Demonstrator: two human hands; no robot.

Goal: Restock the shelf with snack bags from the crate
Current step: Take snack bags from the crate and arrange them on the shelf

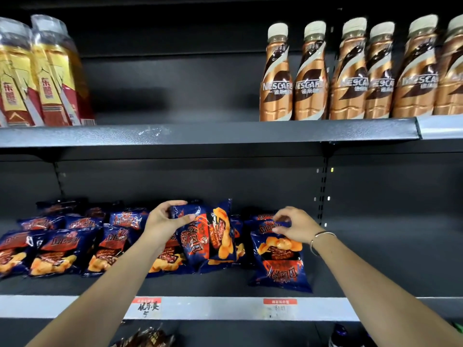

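Note:
Several dark blue snack bags with orange chips printed on them [57, 251] lie in rows on the middle shelf [225, 308]. My left hand [165, 217] grips the top corner of one such bag [213, 236] and holds it upright and tilted above the row. My right hand [293, 225] pinches the top edge of another snack bag [278, 264] that lies at the right end of the row. The crate is out of view.
The upper shelf [200, 134] carries yellow tea bottles [42, 76] at the left and brown coffee bottles [350, 76] at the right. The middle shelf is bare to the right of the bags. Two price tags [279, 308] sit on the shelf's front strip. Below, more packets [147, 339] show.

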